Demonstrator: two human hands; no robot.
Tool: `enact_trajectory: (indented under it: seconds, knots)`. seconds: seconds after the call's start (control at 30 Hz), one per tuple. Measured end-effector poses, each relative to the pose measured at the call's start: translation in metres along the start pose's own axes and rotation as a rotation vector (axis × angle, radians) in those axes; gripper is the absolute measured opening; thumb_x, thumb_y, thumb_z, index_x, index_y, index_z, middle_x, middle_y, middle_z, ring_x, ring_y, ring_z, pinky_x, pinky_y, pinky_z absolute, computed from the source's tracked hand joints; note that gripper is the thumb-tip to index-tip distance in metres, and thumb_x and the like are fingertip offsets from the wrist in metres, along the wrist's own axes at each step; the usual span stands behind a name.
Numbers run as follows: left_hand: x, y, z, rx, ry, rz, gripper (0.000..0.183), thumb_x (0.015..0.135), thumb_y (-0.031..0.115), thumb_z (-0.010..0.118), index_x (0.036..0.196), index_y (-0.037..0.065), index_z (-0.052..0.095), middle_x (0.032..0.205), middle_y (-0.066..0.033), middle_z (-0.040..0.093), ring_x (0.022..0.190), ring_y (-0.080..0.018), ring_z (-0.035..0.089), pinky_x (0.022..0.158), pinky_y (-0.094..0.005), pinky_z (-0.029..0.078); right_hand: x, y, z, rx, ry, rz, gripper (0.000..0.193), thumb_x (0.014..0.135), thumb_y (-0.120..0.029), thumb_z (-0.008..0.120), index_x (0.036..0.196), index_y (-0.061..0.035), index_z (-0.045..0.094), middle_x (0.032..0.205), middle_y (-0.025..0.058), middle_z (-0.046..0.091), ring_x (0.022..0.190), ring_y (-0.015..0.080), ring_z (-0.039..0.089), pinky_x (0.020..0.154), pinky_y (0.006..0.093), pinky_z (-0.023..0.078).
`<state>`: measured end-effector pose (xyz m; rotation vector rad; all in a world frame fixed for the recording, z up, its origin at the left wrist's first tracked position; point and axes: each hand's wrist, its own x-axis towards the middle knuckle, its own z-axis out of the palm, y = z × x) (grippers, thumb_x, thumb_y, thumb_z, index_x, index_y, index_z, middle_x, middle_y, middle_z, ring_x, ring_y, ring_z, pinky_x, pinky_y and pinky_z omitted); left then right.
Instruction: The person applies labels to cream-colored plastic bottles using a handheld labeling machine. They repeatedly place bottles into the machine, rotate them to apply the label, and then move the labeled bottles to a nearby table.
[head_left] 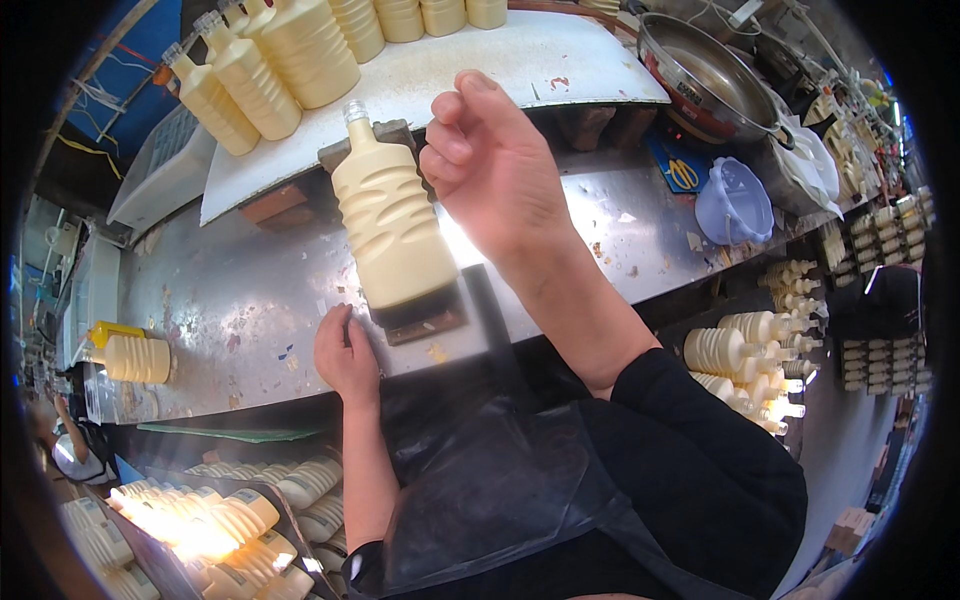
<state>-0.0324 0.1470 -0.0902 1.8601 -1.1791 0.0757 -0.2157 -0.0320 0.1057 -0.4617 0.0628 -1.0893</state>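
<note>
A cream bottle with wavy ridges and a clear threaded neck lies on its back in a dark cradle at the bench's middle, its neck pointing away from me. My left hand rests at the bench's front edge, just left of the bottle's base. Its fingers are loosely stretched out and I see nothing in them. Raised over the bottle's right side, my right hand has its fingers curled in. Whatever they may hold is hidden.
Several similar bottles stand on a white board at the back. A metal pan, yellow-handled scissors and a lilac bucket are at the right. One bottle lies far left. Crates of bottles flank me below.
</note>
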Motion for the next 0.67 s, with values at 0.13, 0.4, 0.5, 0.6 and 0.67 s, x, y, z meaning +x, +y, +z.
enact_trajectory:
  seconds: [0.13, 0.4, 0.5, 0.6, 0.67]
  knots:
    - [0.001, 0.0, -0.002, -0.158, 0.016, -0.089, 0.025, 0.092, 0.005, 0.061, 0.114, -0.001, 0.068, 0.121, -0.0182, 0.068, 0.114, -0.031, 0.065, 0.098, -0.0405, 0.05, -0.004, -0.008, 0.011, -0.019, -0.035, -0.039, 0.012, 0.1, -0.02, 0.062, 0.105, -0.0096, 0.061, 0.089, 0.0042, 0.064, 0.064, 0.0107, 0.05, 0.059, 0.026, 0.04]
    - [0.101, 0.085, -0.041, -1.609, -0.228, 0.011, 0.059, 0.105, 0.044, 0.046, 0.149, 0.005, 0.043, 0.155, -0.019, 0.043, 0.145, -0.0324, 0.037, 0.118, -0.0438, 0.032, 0.017, 0.001, 0.03, 0.168, -0.087, 0.177, 0.016, 0.1, -0.018, 0.057, 0.103, -0.0048, 0.066, 0.088, 0.0078, 0.063, 0.065, 0.0142, 0.051, 0.061, 0.0269, 0.042]
    - [0.15, 0.137, -0.054, -2.038, -0.279, -0.012, 0.062, 0.1, 0.048, 0.054, 0.146, 0.008, 0.048, 0.152, -0.0208, 0.045, 0.143, -0.0349, 0.04, 0.116, -0.0457, 0.036, 0.026, 0.006, 0.042, 0.222, -0.094, 0.228, 0.018, 0.1, -0.016, 0.054, 0.102, -0.0029, 0.066, 0.088, 0.0086, 0.061, 0.066, 0.0149, 0.05, 0.061, 0.0274, 0.042]
    - [0.179, 0.166, -0.061, -2.309, -0.385, 0.038, 0.063, 0.099, 0.051, 0.056, 0.147, 0.011, 0.049, 0.154, -0.0183, 0.043, 0.143, -0.0361, 0.039, 0.117, -0.0465, 0.035, 0.035, 0.008, 0.051, 0.281, -0.125, 0.258, 0.021, 0.101, -0.017, 0.051, 0.101, -0.0023, 0.066, 0.089, 0.009, 0.059, 0.068, 0.0152, 0.049, 0.061, 0.0274, 0.043]
    - [0.189, 0.178, -0.06, -2.417, -0.435, 0.079, 0.064, 0.098, 0.053, 0.056, 0.147, 0.012, 0.049, 0.155, -0.0168, 0.043, 0.144, -0.037, 0.038, 0.118, -0.0472, 0.034, 0.038, 0.009, 0.055, 0.331, -0.195, 0.273, 0.023, 0.101, -0.019, 0.052, 0.102, -0.0022, 0.067, 0.09, 0.0088, 0.06, 0.068, 0.0152, 0.049, 0.061, 0.0277, 0.043]
